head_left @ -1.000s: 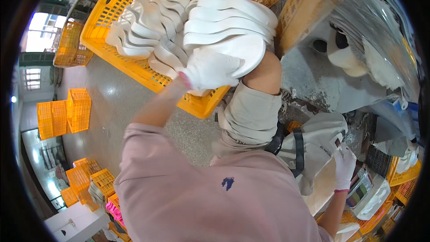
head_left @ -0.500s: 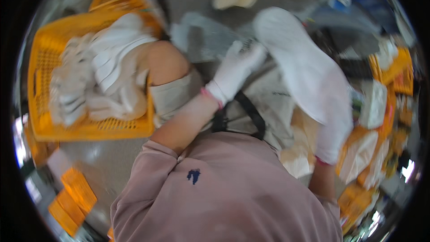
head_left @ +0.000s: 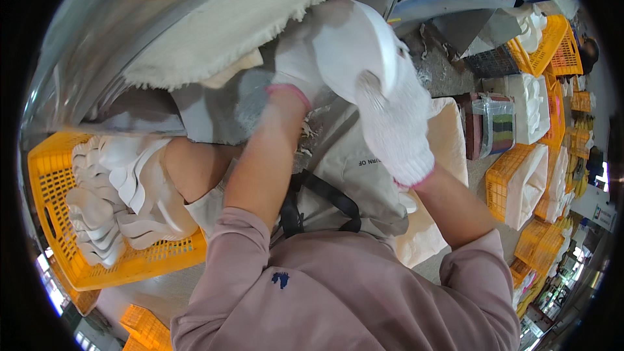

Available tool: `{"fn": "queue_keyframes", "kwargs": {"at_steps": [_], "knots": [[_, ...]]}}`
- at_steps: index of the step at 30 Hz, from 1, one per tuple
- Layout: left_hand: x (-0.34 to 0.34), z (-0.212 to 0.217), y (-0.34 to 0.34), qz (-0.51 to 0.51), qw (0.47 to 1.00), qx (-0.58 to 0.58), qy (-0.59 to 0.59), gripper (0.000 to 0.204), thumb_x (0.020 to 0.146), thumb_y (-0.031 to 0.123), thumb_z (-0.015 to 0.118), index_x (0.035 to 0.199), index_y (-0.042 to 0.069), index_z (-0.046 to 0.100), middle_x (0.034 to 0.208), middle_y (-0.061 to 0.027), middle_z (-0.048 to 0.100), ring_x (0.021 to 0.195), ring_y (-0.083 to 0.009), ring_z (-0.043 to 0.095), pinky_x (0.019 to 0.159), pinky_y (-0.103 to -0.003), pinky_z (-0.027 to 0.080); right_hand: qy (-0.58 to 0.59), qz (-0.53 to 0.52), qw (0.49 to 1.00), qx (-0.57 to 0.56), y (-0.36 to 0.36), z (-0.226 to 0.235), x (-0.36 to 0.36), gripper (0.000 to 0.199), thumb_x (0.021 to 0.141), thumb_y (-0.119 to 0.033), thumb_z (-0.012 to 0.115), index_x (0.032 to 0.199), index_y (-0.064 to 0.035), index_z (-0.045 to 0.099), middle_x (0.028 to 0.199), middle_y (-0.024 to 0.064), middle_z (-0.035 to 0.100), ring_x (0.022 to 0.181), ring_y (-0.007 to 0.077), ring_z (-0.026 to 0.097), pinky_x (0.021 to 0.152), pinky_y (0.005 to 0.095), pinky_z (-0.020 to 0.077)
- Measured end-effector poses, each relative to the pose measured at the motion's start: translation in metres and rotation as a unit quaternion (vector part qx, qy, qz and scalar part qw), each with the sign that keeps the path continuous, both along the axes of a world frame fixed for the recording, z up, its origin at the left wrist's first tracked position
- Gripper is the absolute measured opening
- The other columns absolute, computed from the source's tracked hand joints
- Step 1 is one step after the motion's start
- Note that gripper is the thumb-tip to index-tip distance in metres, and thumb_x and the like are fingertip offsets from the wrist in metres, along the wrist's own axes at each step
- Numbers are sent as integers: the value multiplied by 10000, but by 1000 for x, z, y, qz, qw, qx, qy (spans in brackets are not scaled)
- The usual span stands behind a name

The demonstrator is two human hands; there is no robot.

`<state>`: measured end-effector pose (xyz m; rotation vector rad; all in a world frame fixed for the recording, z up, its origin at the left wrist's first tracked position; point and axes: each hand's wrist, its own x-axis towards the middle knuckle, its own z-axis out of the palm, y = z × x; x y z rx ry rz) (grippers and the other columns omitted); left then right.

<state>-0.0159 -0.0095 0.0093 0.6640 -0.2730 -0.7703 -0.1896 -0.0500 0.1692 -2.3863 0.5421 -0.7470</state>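
Note:
Both gloved hands grip a white shoe sole in front of my lap, close to a frayed cream cloth wheel. My left hand, in a white knit glove with a pink cuff, is closed at the sole's left side; its fingers are mostly hidden. My right hand, gloved alike, wraps the sole's right side with the thumb on top. Whether the sole touches the wheel, I cannot tell.
An orange crate full of white soles stands at my left leg. A cloth-lined container is at my right, near a clear box. Further right are several orange crates. A grey metal housing surrounds the wheel.
My right hand has brought the sole left and up toward the wheel. My left hand, apart from it before, now holds it too. The view has shifted, showing more of the wheel.

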Motion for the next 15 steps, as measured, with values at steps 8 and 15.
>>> {"fn": "queue_keyframes", "kwargs": {"at_steps": [8, 15], "knots": [[17, 8, 109, 13, 752, 620, -226, 672, 974, 487, 709, 1382, -41, 632, 1381, -223, 654, 1298, -341, 606, 1119, -420, 452, 12, 70, 993, -95, -38, -36, 66, 131, 879, -123, 615, 841, -44, 712, 950, 247, 698, 821, 432, 709, 690, 517, 572], [-27, 54, 143, 74, 718, 584, -371, 883, 820, 603, 821, 1358, -64, 606, 1286, -282, 658, 1182, -368, 669, 1039, -423, 517, 103, 65, 982, -144, -34, -36, 93, 234, 917, -219, 630, 895, -39, 777, 962, 215, 759, 874, 394, 747, 784, 502, 606]]}}
